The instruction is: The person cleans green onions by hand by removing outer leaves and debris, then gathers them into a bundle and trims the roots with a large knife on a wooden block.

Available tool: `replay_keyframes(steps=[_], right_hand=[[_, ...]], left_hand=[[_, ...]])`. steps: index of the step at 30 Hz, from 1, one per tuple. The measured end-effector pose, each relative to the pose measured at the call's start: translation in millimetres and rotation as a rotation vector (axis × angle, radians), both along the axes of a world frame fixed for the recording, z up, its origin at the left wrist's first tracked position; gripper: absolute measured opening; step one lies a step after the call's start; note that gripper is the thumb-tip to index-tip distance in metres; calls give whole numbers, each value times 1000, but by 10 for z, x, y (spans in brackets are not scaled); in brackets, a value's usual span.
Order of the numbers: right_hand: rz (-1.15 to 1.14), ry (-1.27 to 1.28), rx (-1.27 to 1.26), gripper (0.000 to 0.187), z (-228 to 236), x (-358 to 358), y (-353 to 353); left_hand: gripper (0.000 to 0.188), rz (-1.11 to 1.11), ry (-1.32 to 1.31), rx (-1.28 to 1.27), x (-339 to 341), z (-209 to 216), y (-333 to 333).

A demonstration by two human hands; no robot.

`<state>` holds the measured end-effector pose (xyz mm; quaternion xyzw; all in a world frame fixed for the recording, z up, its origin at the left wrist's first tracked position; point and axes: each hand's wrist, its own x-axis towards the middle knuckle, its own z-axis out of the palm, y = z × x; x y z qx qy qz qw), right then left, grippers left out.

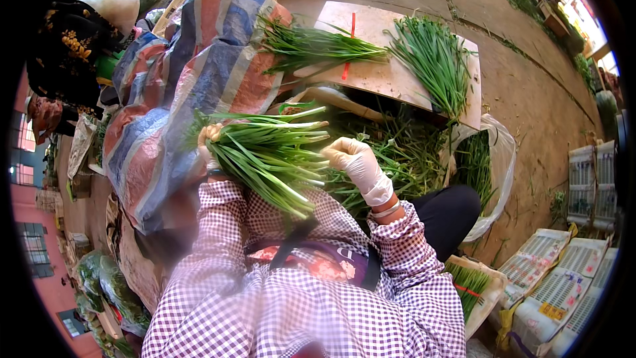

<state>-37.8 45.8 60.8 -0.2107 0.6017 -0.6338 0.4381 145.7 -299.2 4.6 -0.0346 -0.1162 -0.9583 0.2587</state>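
My left hand is closed around the leafy part of a bunch of garlic chives, its pale cut ends fanned out to the right. Close by those ends, my right hand wears a white glove. Its fingers are curled together in a pinch; whatever may be between them is too small to make out. Ahead, a tilted board carries a second bunch of chives lying across a red strip. A larger pile of chives rests at the board's right end.
Loose green leaves lie below the board, beside a clear plastic bag. A striped woven sheet covers things at left. Tied chives sit in a box near my right elbow. White crates stand at lower right.
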Motion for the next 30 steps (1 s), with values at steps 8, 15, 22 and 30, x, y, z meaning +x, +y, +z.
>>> replay_keyframes(steps=[8, 15, 22, 30], right_hand=[[-143, -191, -226, 13, 76, 30, -256], [-200, 209, -20, 9, -141, -150, -33], [-464, 539, 396, 14, -985, -624, 733], [-561, 1171, 544, 17, -876, -631, 680]], left_hand=[[31, 28, -14, -56, -9, -54, -34], [27, 44, -54, 102, -51, 77, 65], [23, 126, -128, 23, -167, 165, 147], [27, 51, -99, 62, -101, 100, 10]])
